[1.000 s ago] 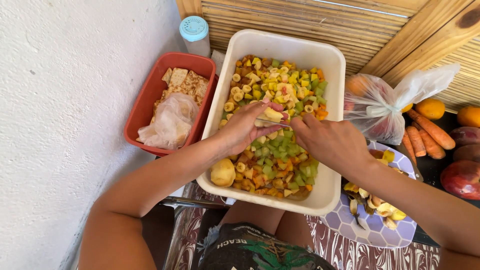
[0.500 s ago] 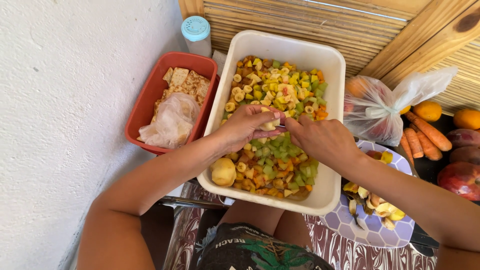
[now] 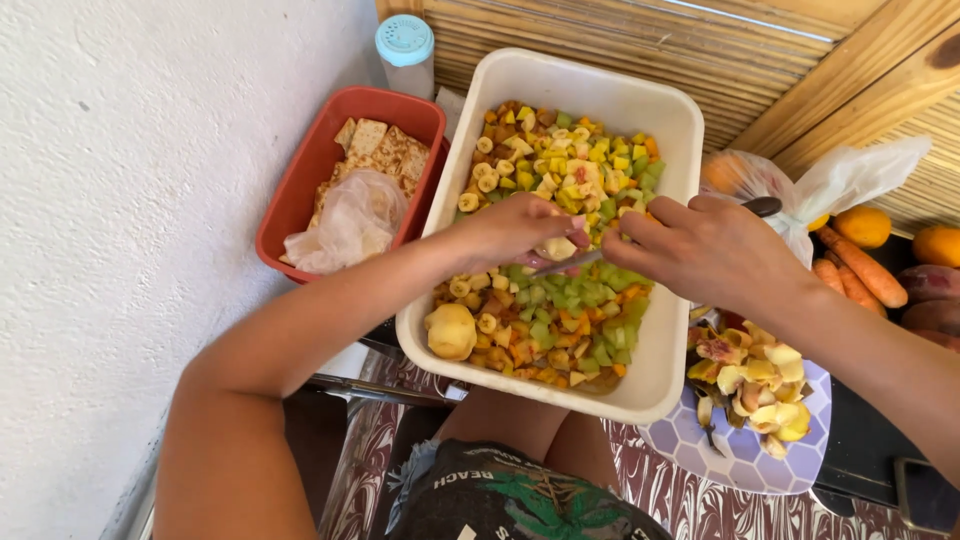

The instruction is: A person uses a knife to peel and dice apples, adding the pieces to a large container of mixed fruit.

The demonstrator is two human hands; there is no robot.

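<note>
Over a white rectangular tub (image 3: 560,90) full of diced fruit in yellow, green and orange, my left hand (image 3: 515,230) pinches a small pale piece of fruit (image 3: 558,247). My right hand (image 3: 705,250) grips a knife (image 3: 570,264) whose thin blade points left and meets that piece; its dark handle end shows past my knuckles. A whole peeled pale fruit (image 3: 451,331) lies in the tub's near left corner.
A red tub (image 3: 300,190) with crackers and a crumpled plastic bag sits left of the white one. A blue-capped bottle (image 3: 405,50) stands behind. At the right lie fruit peels (image 3: 755,375) on a patterned plate, a plastic bag (image 3: 800,195), carrots (image 3: 860,265) and oranges.
Both hands stay over the tub. The fruit piece in my left hand has become smaller, and the knife blade has shifted to cut across it.
</note>
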